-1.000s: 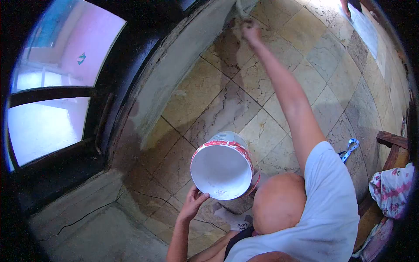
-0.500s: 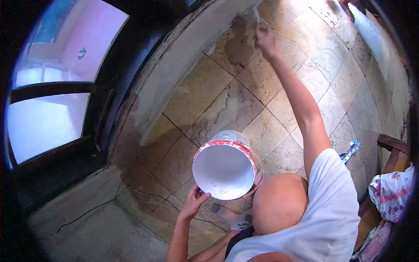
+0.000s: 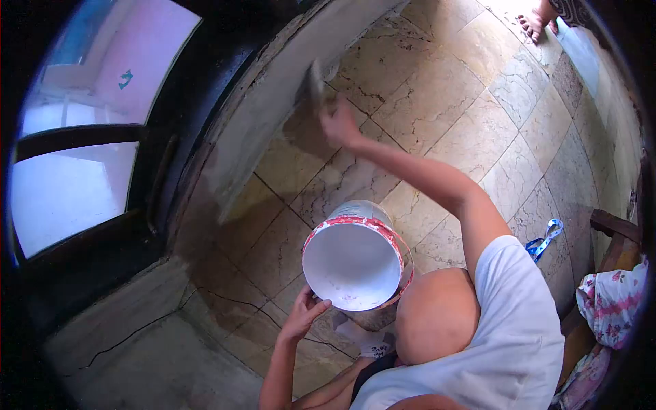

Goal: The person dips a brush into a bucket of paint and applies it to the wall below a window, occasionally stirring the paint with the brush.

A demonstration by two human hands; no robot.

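A white bucket (image 3: 352, 266) with a red-smeared rim stands tilted on the tiles, its open mouth toward me and a few specks inside. My left hand (image 3: 305, 314) grips the lower left edge of its rim, thumb on the inside. Farther forward, my right hand (image 3: 338, 123) is closed around a brush-like tool (image 3: 316, 82), which is blurred by motion. The tool's far end is at the low wall ledge (image 3: 273, 89), and whether it touches cannot be made out.
Blue-and-white scissors-like item (image 3: 544, 240) lies on the tiles at the right. Beyond it are a wooden piece (image 3: 616, 227) and flowered cloth (image 3: 613, 304). Another person's bare foot (image 3: 534, 24) is at the top right. A dark-framed glass door (image 3: 78, 184) stands left.
My right hand has swept left and nearer to me along the wall ledge with the tool. The other person's foot has come into fuller view. My left hand and the bucket have hardly moved.
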